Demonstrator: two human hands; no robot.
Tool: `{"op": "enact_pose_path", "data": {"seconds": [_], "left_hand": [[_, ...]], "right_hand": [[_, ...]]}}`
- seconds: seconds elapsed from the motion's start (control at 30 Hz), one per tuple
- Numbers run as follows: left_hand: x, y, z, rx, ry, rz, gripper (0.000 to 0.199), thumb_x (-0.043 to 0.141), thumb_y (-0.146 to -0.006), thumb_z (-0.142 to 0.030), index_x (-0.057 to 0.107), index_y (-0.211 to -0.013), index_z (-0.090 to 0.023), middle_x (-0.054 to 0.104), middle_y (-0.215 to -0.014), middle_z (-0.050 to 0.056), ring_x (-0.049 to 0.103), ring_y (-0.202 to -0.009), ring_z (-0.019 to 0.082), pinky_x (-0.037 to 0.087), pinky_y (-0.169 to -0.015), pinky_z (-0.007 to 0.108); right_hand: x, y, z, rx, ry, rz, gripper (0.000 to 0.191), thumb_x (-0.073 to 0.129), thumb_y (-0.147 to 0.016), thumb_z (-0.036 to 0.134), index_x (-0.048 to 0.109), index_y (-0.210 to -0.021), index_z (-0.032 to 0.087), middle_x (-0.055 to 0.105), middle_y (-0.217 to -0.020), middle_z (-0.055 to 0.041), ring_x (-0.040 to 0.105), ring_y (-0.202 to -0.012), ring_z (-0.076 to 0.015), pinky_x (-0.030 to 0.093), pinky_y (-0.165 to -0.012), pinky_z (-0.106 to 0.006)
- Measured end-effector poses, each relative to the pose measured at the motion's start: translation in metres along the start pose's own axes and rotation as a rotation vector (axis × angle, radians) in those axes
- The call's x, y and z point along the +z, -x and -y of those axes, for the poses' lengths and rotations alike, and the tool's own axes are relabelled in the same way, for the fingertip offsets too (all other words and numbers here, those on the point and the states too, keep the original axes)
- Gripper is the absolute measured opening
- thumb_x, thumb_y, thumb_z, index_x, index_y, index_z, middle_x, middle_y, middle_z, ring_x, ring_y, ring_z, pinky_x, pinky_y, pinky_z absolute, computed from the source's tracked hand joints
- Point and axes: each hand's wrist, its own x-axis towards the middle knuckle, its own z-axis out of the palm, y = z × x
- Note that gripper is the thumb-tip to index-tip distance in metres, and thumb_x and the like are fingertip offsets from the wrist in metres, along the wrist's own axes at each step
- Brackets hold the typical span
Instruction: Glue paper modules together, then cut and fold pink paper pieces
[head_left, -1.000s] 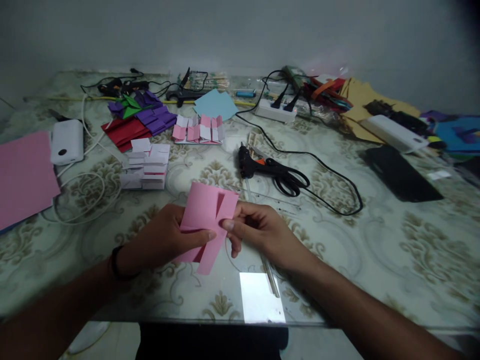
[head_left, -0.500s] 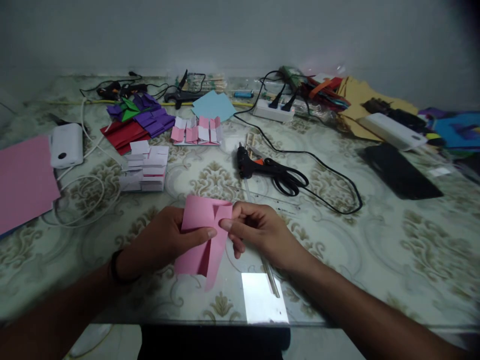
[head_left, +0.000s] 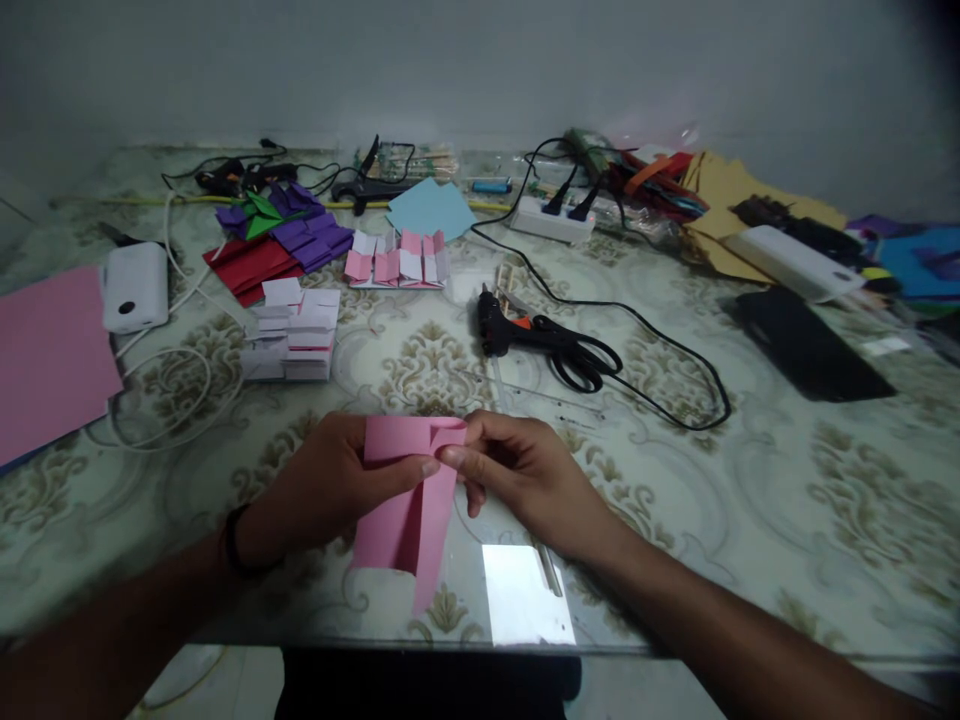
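A sheet of pink paper [head_left: 388, 525] is held above the front of the table, its right side folded over into a narrow flap. My left hand [head_left: 352, 480] grips it from the left, thumb lying across the front and fingers hidden behind. On the right, my right hand [head_left: 517, 465] pinches the flap's upper edge between thumb and fingers. The flap stands slightly away from the sheet, and its lower end hangs below the rest. Beyond the paper lie a folded white paper piece [head_left: 311, 325] and a pink-and-white one [head_left: 397, 258].
A black glue gun [head_left: 495, 325] and black-handled scissors [head_left: 581, 355] lie ahead, near a looping cord. White power strip [head_left: 551, 220] stands behind them. Pink sheets [head_left: 52, 365] and a white power bank [head_left: 136, 287] are left; a dark flat slab [head_left: 814, 342] is right.
The paper's top edge has tipped down and its lower end now hangs nearer the table's front edge. Both hands keep their hold, with the right fingers shifted slightly along the flap.
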Motion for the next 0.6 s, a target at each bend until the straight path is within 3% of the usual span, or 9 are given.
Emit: {"op": "enact_pose_path", "data": {"seconds": [0.17,0.5,0.6], "left_hand": [[0.0013,0.0005,-0.0033,0.011,-0.006,-0.006,0.039,0.071,-0.089,-0.048,0.067,-0.070,-0.013,0.044,-0.060,-0.005,0.036,-0.058,0.010,0.026,-0.052,0.022],[0.0026,-0.0001,-0.0013,-0.043,0.070,0.029,0.036,0.073,-0.087,-0.048,0.075,-0.081,-0.013,0.050,-0.064,-0.004,0.040,-0.061,0.011,0.028,-0.054,0.022],[0.0018,-0.0009,-0.0009,-0.017,0.011,-0.010,0.038,0.073,-0.087,-0.049,0.069,-0.073,-0.014,0.047,-0.062,-0.005,0.038,-0.059,0.010,0.026,-0.051,0.022]], "right_hand": [[0.0028,0.0000,-0.0004,-0.014,-0.036,-0.063,0.044,0.090,-0.080,0.052,0.062,-0.072,0.019,0.058,-0.066,0.0055,0.054,-0.049,-0.0076,0.048,-0.046,-0.020],[0.0028,0.0018,0.0016,0.002,-0.036,-0.013,0.046,0.085,-0.085,0.056,0.060,-0.071,0.019,0.055,-0.062,0.0059,0.053,-0.048,-0.0083,0.047,-0.046,-0.021],[0.0015,0.0017,0.0009,-0.082,0.034,-0.073,0.033,0.083,-0.089,0.049,0.066,-0.087,0.021,0.058,-0.071,0.0047,0.057,-0.056,-0.0102,0.050,-0.051,-0.022]]}}
